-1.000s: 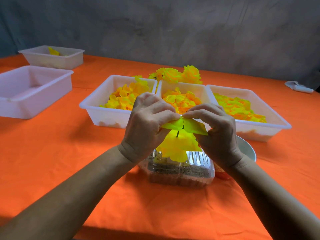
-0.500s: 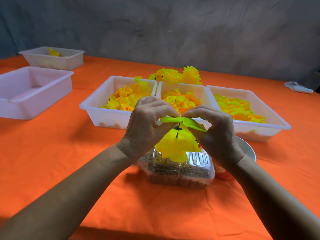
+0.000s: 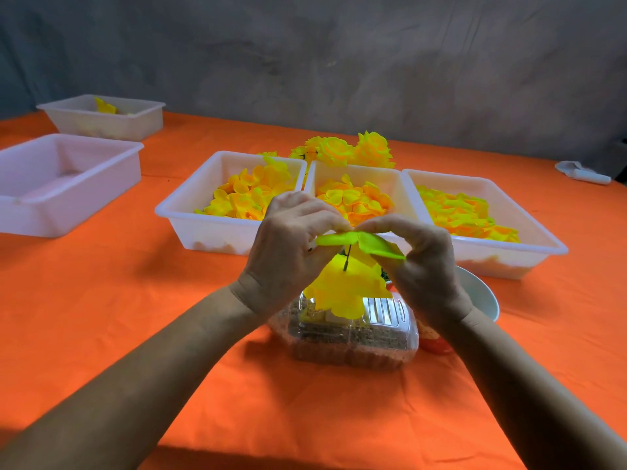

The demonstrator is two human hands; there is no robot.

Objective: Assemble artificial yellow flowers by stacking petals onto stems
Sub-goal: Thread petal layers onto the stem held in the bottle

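Your left hand (image 3: 288,245) and right hand (image 3: 420,262) pinched the green petal (image 3: 359,242) mid-frame, stem (image 3: 346,261) mostly hidden, fingertips covered its edges.

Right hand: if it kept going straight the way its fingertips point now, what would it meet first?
Its fingertips point toward the left hand, so the right hand would probably meet that hand's fingertips first, across the petal layer both pinch.

Both bare forearms extend forward from the lower corners and converge at centre. The left hand (image 3: 288,247) is raised, back toward the camera, fingers curled, thumb and forefinger pinching. The right hand (image 3: 422,262) mirrors it, back facing right, fingers curled, thumb and forefinger pinching. The fingertips of both hands nearly meet at the top. Both wrists are bent slightly inward.
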